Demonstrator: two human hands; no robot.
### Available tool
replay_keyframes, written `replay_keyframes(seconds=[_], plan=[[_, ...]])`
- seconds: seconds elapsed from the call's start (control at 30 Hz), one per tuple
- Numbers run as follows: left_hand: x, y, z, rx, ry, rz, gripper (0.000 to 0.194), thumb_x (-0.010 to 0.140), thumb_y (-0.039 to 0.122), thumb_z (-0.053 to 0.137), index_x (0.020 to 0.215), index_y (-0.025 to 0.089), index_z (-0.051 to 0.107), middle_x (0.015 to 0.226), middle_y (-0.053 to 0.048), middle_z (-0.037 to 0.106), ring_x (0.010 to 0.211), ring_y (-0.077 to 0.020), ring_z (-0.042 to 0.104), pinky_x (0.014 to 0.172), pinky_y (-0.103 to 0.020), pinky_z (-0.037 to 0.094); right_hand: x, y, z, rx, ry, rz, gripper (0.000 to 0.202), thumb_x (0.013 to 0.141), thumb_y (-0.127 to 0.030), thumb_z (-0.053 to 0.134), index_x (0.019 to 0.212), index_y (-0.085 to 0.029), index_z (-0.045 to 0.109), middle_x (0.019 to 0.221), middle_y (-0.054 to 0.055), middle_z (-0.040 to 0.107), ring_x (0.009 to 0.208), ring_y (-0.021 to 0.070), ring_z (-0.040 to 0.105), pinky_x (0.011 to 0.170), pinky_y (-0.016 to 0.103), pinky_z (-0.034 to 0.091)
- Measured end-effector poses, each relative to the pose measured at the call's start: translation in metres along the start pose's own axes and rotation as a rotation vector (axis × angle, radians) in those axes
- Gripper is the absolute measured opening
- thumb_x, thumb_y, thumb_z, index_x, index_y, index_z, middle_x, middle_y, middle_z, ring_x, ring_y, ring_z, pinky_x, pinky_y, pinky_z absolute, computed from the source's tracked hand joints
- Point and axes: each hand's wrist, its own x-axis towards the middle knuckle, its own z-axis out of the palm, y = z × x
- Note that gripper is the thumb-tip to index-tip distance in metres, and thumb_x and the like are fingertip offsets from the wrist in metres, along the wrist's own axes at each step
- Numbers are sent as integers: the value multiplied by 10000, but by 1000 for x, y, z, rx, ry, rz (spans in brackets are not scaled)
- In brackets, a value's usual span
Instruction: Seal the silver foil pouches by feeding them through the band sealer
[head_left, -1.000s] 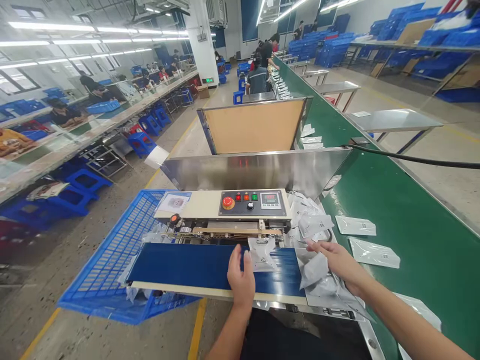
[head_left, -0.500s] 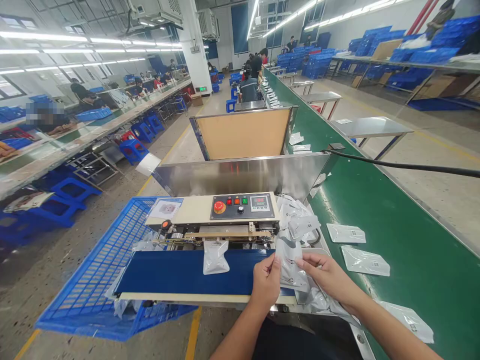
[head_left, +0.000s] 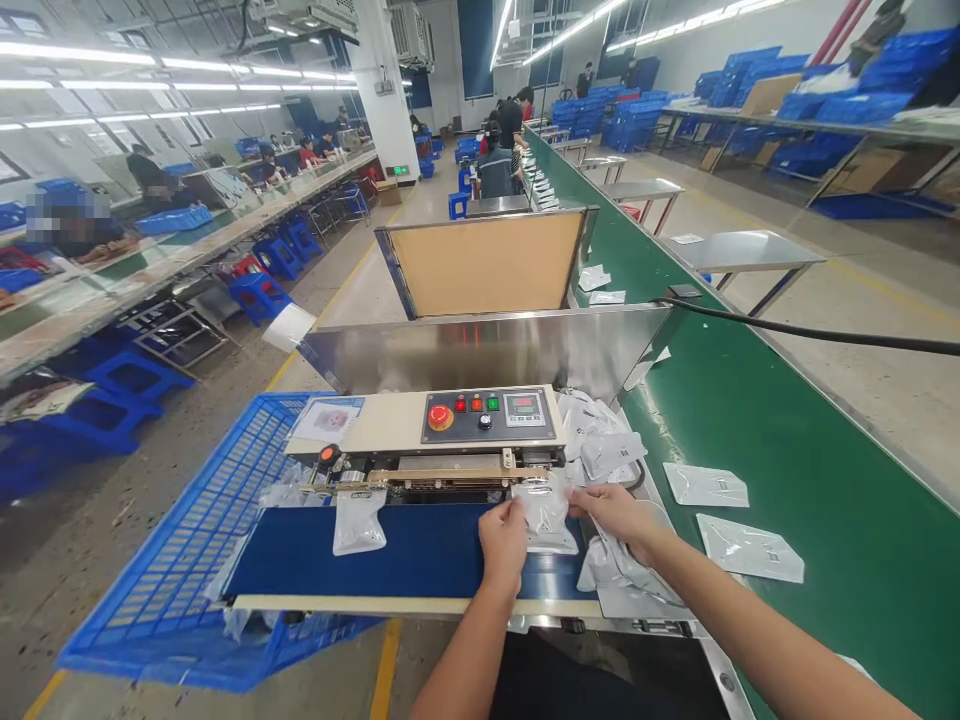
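My left hand (head_left: 504, 545) pinches the left edge of a white plastic pouch (head_left: 549, 522), and my right hand (head_left: 611, 512) grips its upper right side. The pouch hangs with its top edge at the entry of the band sealing machine (head_left: 405, 415). Below it runs the machine's blue conveyor belt (head_left: 420, 545). Farther left, another white pouch (head_left: 360, 525) hangs from the sealing band over the belt. Beside my right hand lies a heap of white pouches (head_left: 607, 440), with more under my right wrist.
A blue plastic crate (head_left: 142, 600) stands at the machine's left end. On the right runs a green conveyor (head_left: 840, 500) carrying loose flat pouches (head_left: 750, 547). A black cable (head_left: 810, 330) crosses it. Behind the machine rises a metal panel (head_left: 480, 345). People sit along benches farther off.
Both hands have brought the pouch left and up to the sealer's entry. The pouch hanging in the machine has travelled left. Pouches on the green conveyor have shifted toward me.
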Motion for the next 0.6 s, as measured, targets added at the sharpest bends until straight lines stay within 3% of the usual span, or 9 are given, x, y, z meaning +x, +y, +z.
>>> replay_keyframes(seconds=[0.1, 0.17, 0.23, 0.3, 0.37, 0.43, 0.5, 0.6], plan=[[-11, 0, -37, 53, 233, 229, 554, 863, 652, 770, 1062, 142, 856, 1123, -179, 822, 1087, -338, 759, 950, -422, 613, -15, 1, -2, 31, 58, -32, 510, 811, -707, 772, 744, -203, 801, 980, 98, 836, 1034, 273, 722, 858, 310, 518], [-27, 0, -53, 111, 267, 360, 551, 908, 619, 756, 1224, 173, 831, 1313, -196, 780, 1172, -342, 745, 1042, -462, 597, -28, 1, -2, 83, 105, -63, 546, 815, -758, 742, 755, -218, 799, 1021, 95, 837, 1070, 292, 723, 858, 317, 535], [-46, 2, -52, 135, 46, 383, 550, 919, 580, 773, 1301, 187, 812, 1336, -190, 777, 1132, -338, 760, 1013, -456, 618, -41, -3, 5, 137, 117, -59, 569, 797, -792, 737, 761, -227, 789, 959, 93, 831, 940, 288, 737, 782, 331, 553], [-62, 8, -39, 113, -293, 332, 580, 903, 561, 805, 1334, 173, 803, 1257, -176, 811, 1058, -335, 776, 935, -421, 642, -50, -11, 13, 219, 65, -37, 579, 759, -809, 766, 801, -232, 785, 914, 94, 826, 788, 272, 726, 699, 346, 563], [-72, 16, -19, 71, -531, 277, 593, 938, 579, 761, 1341, 146, 800, 1150, -159, 834, 1005, -326, 769, 899, -397, 637, -55, -17, 17, 324, 30, -39, 613, 715, -821, 802, 875, -229, 796, 926, 106, 830, 756, 276, 729, 677, 358, 582], [-75, 25, -3, 13, -583, 238, 613, 1000, 621, 655, 1316, 118, 806, 1052, -145, 833, 948, -307, 747, 888, -385, 617, -55, -18, 12, 402, 89, -73, 685, 695, -841, 809, 975, -216, 817, 998, 132, 839, 861, 307, 758, 707, 360, 604], [-73, 30, 6, -53, -536, 206, 677, 1023, 669, 581, 1316, 97, 794, 1004, -136, 818, 901, -286, 716, 854, -367, 598, -55, -12, 1, 405, 184, -106, 756, 693, -853, 805, 1072, -200, 830, 1072, 150, 838, 938, 321, 766, 706, 351, 605], [-69, 31, 8, -70, -472, 196, 712, 1005, 724, 564, 1238, 96, 806, 911, -102, 780, 794, -237, 650, 757, -316, 551, -58, 4, -14, 247, 142, -169, 705, 682, -802, 842, 1042, -196, 848, 939, 107, 830, 761, 253, 720, 662, 333, 566]])
